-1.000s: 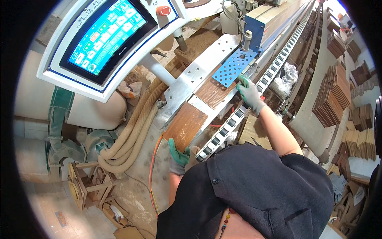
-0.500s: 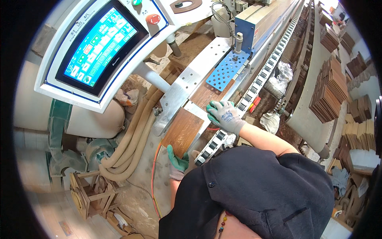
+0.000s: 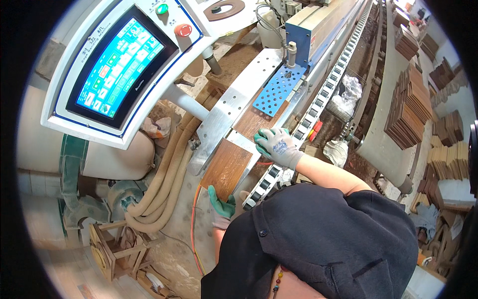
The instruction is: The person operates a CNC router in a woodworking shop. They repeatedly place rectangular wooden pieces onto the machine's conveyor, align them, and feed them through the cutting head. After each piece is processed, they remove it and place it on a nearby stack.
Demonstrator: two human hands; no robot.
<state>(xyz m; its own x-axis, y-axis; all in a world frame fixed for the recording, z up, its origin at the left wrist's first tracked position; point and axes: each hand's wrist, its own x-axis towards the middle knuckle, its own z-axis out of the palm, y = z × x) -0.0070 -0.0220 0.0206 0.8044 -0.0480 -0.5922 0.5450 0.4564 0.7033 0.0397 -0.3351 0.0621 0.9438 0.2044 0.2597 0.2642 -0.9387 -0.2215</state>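
right hand (image 3: 277,145) flat on wood plank (image 3: 226,168) | left hand (image 3: 220,205) – plank's near end
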